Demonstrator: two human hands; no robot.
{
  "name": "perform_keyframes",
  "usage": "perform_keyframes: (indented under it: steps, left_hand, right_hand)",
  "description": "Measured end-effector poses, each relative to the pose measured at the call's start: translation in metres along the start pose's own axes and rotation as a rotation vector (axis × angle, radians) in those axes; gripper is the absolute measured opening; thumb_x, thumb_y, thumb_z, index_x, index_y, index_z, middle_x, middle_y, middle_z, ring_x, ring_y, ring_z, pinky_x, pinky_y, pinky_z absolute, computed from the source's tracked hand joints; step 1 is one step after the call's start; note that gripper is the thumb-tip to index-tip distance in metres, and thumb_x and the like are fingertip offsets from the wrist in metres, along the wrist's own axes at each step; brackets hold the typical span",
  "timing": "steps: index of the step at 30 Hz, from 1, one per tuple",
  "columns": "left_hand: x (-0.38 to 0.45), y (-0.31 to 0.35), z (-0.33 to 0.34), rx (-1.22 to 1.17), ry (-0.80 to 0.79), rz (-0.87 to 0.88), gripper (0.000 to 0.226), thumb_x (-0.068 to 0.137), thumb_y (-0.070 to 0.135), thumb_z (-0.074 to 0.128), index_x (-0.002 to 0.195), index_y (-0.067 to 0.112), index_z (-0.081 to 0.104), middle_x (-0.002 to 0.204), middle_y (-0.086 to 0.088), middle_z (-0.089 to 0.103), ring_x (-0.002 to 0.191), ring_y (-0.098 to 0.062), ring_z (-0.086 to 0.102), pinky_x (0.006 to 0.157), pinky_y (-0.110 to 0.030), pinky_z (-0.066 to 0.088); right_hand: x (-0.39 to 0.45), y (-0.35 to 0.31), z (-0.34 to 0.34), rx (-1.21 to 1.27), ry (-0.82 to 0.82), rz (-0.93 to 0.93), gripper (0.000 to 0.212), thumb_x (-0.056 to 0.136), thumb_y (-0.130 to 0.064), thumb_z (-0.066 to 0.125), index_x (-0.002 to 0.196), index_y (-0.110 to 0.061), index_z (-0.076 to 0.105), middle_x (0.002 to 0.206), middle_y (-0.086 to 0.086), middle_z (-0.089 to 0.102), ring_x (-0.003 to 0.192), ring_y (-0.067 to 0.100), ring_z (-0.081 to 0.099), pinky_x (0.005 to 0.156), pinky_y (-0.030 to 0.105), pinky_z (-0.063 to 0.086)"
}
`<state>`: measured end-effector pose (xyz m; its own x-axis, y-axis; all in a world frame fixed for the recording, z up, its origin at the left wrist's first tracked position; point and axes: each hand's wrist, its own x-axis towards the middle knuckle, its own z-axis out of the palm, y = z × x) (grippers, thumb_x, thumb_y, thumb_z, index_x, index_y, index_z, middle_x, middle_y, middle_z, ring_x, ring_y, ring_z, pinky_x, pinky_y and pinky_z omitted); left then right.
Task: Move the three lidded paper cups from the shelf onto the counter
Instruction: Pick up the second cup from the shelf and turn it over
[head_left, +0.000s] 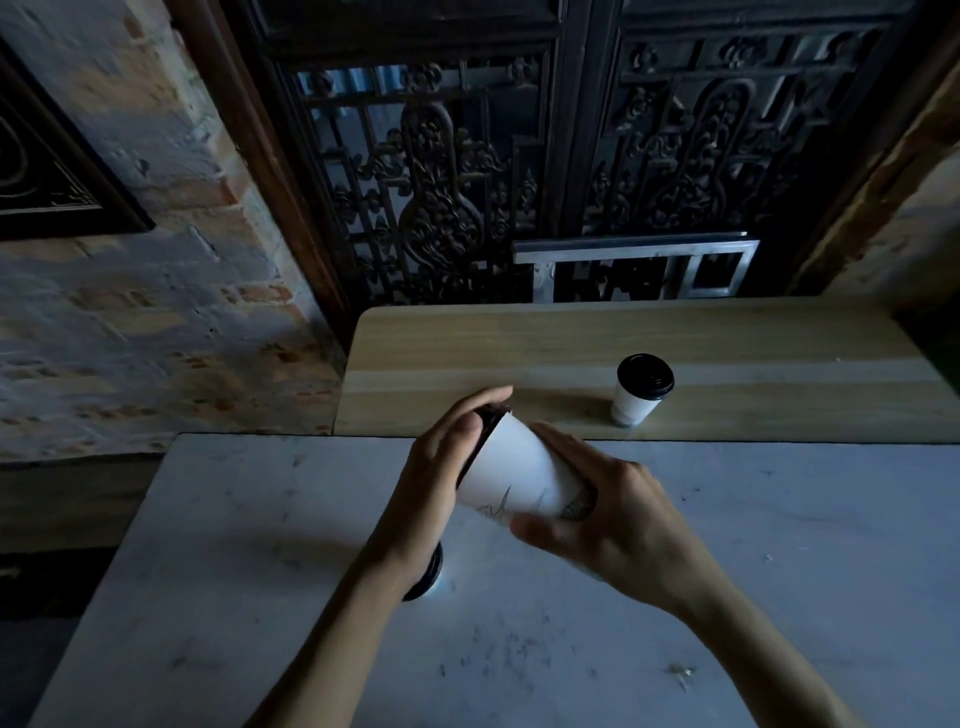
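Dim light, head view looking down over 2 levels: a wooden shelf (519, 338) at the back, a pale marble surface (727, 545) in front and lower.

Cup count, as far as you can see:
- 1 lidded cup on the shelf (641, 389), upright, black lid on, standing near the shelf's front edge. Not yet moved.
- 1 tilted cup (519, 478) in your hands, held above the back part of the surface, lid end pointing up and left, base toward you and right. It touches neither the shelf nor the surface.
- 1 dark lid (428, 577) showing just under your left forearm, low on the surface. Likely the top of a cup already set down; the body is hidden, so treat that as a judgement.

Hands:
- Your left hand (441, 467) is curled around the lid end of the tilted cup, fingers wrapped over the black rim.
- Your right hand (597, 514) cradles the base end, fingers laid along the wall, thumb underneath.

Progress, judged from how things lie: about 1 cup delivered, 1 in transit, 1 waiting. Left for you: bring the held cup upright, set it on the surface clear of the lid by your forearm, then fetch the last one from the shelf.
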<state>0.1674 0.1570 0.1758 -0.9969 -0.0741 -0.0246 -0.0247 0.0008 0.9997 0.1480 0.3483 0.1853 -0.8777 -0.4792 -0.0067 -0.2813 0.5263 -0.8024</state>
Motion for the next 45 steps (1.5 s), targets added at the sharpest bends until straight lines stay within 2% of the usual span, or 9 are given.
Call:
perform_keyframes:
  steps: [5, 13, 18, 22, 26, 29, 38, 42, 45]
  left_hand:
    - [0.005, 0.003, -0.001, -0.068, 0.072, 0.000, 0.044, 0.091, 0.053, 0.049, 0.120, 0.031, 0.074, 0.127, -0.002, 0.074, 0.125, -0.024, 0.065, 0.112, -0.060, 0.043]
    - [0.018, 0.005, 0.008, -0.016, 0.164, -0.093, 0.038, 0.091, 0.041, 0.050, 0.105, 0.025, 0.081, 0.113, 0.012, 0.079, 0.115, -0.006, 0.069, 0.110, -0.040, 0.047]
    - [0.016, 0.009, 0.002, -0.152, 0.084, -0.021, 0.045, 0.091, 0.047, 0.051, 0.112, 0.018, 0.079, 0.122, -0.007, 0.077, 0.121, -0.023, 0.068, 0.112, -0.050, 0.045]
    - [0.016, 0.012, 0.003, -0.170, 0.071, -0.034, 0.045, 0.089, 0.048, 0.054, 0.111, 0.017, 0.079, 0.118, -0.011, 0.078, 0.118, -0.029, 0.069, 0.108, -0.053, 0.047]
    - [0.020, 0.011, 0.009, -0.081, 0.149, -0.101, 0.038, 0.090, 0.038, 0.055, 0.103, 0.015, 0.082, 0.107, -0.003, 0.082, 0.109, -0.021, 0.074, 0.103, -0.045, 0.052]
    - [0.020, 0.011, 0.012, -0.041, 0.162, -0.106, 0.036, 0.089, 0.038, 0.054, 0.099, 0.017, 0.082, 0.102, 0.003, 0.083, 0.103, -0.012, 0.075, 0.091, -0.029, 0.052]
    - [0.017, 0.013, 0.002, -0.141, 0.032, -0.134, 0.043, 0.096, 0.043, 0.048, 0.112, 0.019, 0.079, 0.115, -0.008, 0.079, 0.110, -0.030, 0.072, 0.096, -0.044, 0.052]
    - [0.017, 0.015, 0.004, -0.127, 0.084, -0.146, 0.038, 0.093, 0.040, 0.052, 0.104, 0.018, 0.081, 0.108, -0.007, 0.081, 0.104, -0.029, 0.074, 0.094, -0.045, 0.054]
    - [0.017, 0.014, 0.009, -0.098, 0.147, -0.133, 0.032, 0.093, 0.036, 0.055, 0.096, 0.019, 0.083, 0.103, -0.004, 0.082, 0.103, -0.024, 0.076, 0.101, -0.050, 0.053]
  right_hand:
    - [-0.002, -0.009, -0.005, 0.443, -0.138, 0.173, 0.047, 0.084, -0.049, 0.073, 0.129, -0.037, 0.068, 0.104, -0.004, 0.080, 0.093, 0.009, 0.075, 0.073, 0.022, 0.058]
    - [-0.011, -0.019, 0.015, -0.220, 0.016, 0.135, 0.082, 0.081, -0.062, 0.071, 0.149, -0.048, 0.028, 0.099, -0.016, 0.056, 0.075, 0.015, 0.056, 0.069, 0.029, 0.042]
    - [-0.014, -0.020, 0.006, 0.756, -0.036, 0.289, 0.046, 0.083, -0.038, 0.073, 0.127, -0.029, 0.066, 0.096, 0.005, 0.080, 0.078, 0.024, 0.075, 0.065, 0.034, 0.058]
    - [-0.017, -0.021, 0.007, 1.037, -0.143, 0.355, 0.049, 0.086, -0.039, 0.071, 0.128, -0.016, 0.066, 0.102, 0.021, 0.076, 0.077, 0.043, 0.071, 0.061, 0.039, 0.059]
    - [-0.018, -0.020, 0.010, 0.505, 0.022, 0.231, 0.045, 0.084, -0.050, 0.069, 0.127, -0.040, 0.061, 0.089, -0.014, 0.078, 0.076, 0.006, 0.074, 0.063, 0.023, 0.056]
    - [-0.020, -0.011, 0.021, 0.056, 0.067, 0.114, 0.074, 0.079, -0.074, 0.060, 0.144, -0.046, 0.038, 0.102, -0.010, 0.073, 0.085, 0.012, 0.071, 0.069, 0.035, 0.057]
    - [-0.023, -0.019, 0.015, 1.056, -0.108, 0.382, 0.048, 0.086, -0.045, 0.069, 0.125, -0.016, 0.066, 0.102, 0.023, 0.073, 0.077, 0.045, 0.070, 0.065, 0.046, 0.059]
    - [-0.019, -0.018, 0.015, 0.809, -0.036, 0.320, 0.046, 0.085, -0.050, 0.069, 0.124, -0.027, 0.067, 0.097, 0.015, 0.077, 0.079, 0.037, 0.076, 0.070, 0.050, 0.062]
    - [-0.019, -0.021, 0.016, 0.300, 0.103, 0.181, 0.061, 0.082, -0.065, 0.062, 0.137, -0.041, 0.050, 0.082, -0.012, 0.075, 0.067, 0.007, 0.070, 0.059, 0.029, 0.053]
